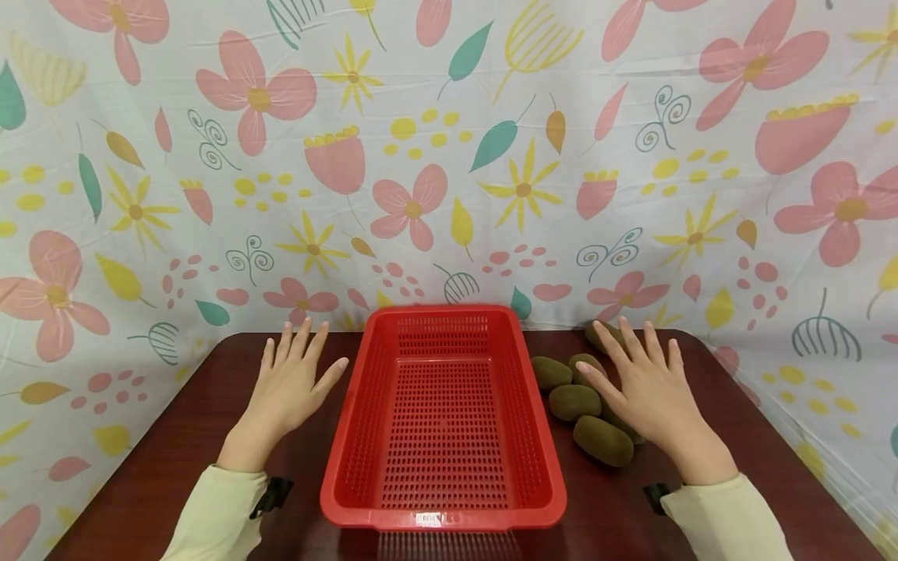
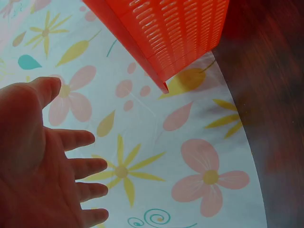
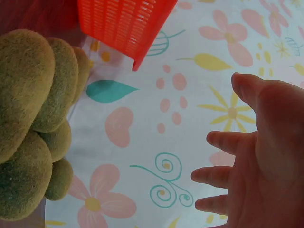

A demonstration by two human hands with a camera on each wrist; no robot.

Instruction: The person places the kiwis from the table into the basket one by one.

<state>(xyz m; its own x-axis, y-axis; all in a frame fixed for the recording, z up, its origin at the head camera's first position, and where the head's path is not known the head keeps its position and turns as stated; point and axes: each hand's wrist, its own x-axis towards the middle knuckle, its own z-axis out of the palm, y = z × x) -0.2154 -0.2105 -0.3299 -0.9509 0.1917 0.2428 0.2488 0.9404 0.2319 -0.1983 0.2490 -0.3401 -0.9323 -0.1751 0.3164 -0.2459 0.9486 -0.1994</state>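
A red perforated plastic basket stands on the table between the two hands, with nothing inside it. Left of it, my left hand is held with fingers spread and straight, holding nothing. On the other side my right hand has its fingers spread too, overlapping part of a group of brown fuzzy kiwis in the head view. In the right wrist view the kiwis lie clustered at the left, apart from the right hand. The left wrist view shows the left hand apart from the basket.
The dark reddish-brown table carries the basket and the kiwis. Behind it and at both sides hangs a white cloth printed with flowers and leaves. A black strap piece shows at the left sleeve, another at the right.
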